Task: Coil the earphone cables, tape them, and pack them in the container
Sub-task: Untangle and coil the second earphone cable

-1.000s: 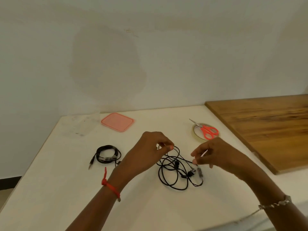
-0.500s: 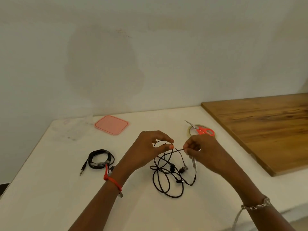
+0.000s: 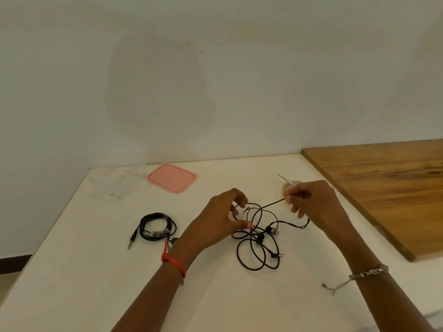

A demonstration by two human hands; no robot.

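Right hand [image 3: 311, 204]: pinches a strand [image 3: 273, 203], now pulled taut rightward from the earphone tangle [image 3: 257, 248]. Left hand [image 3: 220, 224]: fingers loosened over tangle, hold unclear. Coiling not begun.

Entry: head view, soft even light, moderately bright.
I log faint soft-edged shadows on the white table [image 3: 72, 283]; greyer patch on the wall [image 3: 158, 92], shadow or stain unclear; table edges bowed by the wide lens; earphone cable [image 3: 250, 268] sharp.

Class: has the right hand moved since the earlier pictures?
Yes. The right hand, pinching the cable, has moved away from the person, toward the scissors: their orange handles, clear before, are now hidden behind it.
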